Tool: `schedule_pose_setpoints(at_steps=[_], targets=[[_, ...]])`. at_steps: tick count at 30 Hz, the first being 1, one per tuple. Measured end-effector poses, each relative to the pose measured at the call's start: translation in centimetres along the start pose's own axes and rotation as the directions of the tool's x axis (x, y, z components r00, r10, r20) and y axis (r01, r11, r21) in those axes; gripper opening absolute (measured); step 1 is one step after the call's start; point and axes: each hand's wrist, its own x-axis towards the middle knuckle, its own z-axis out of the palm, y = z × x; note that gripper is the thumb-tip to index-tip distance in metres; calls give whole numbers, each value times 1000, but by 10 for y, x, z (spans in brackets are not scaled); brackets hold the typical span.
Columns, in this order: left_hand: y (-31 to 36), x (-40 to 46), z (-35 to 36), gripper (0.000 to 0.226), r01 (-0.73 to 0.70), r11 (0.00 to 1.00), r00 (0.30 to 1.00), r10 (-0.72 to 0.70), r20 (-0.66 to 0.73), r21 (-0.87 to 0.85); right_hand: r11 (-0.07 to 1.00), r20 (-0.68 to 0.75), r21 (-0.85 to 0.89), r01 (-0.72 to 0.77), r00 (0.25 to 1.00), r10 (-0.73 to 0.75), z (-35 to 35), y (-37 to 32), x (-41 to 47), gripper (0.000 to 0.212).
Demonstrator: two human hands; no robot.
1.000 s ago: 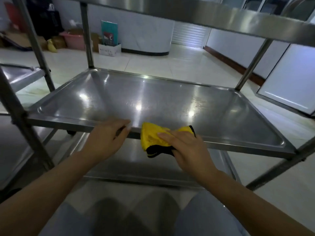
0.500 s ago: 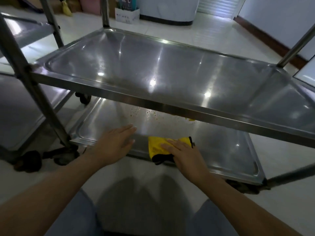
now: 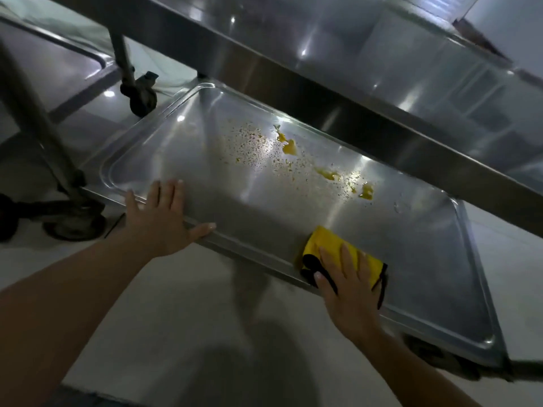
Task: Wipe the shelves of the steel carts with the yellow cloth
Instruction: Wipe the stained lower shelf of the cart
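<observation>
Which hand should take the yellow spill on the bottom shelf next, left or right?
Right. The right hand already presses the yellow cloth flat on the bottom shelf, with the yellow spill ahead of it. The left hand is bare, resting on the shelf's near rim.

The bottom shelf [image 3: 205,177] is glossy brushed steel, spattered with wet yellow residue [image 3: 289,148]; the yellow cloth [image 3: 323,245], lower right, looks soft, black-edged.

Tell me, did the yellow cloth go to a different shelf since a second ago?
Yes. The yellow cloth went down: it was on the front edge of the middle shelf, and now the right hand presses it on the bottom shelf, near its front rim.
</observation>
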Motion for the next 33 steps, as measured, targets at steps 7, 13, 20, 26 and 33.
schedule_pose_setpoints(at_steps=[7,13,20,26,33], targets=[[-6,6,14,127,-28,999,999,27,-43,-26,999,3,3,33,999,-33,21,-115,64,53],[-24,8,5,147,-1,1000,998,0,-60,-30,975,-29,-98,198,979,-202,8,-92,64,54],[-58,30,-7,167,23,995,999,-20,38,-98,996,72,38,-80,994,77,-10,-14,55,59],[-57,35,-5,170,37,990,996,-25,86,-133,997,51,81,-13,999,9,3,-94,92,57],[-57,35,-3,173,57,994,997,-53,48,-89,958,147,157,238,954,-261,20,-254,163,58]])
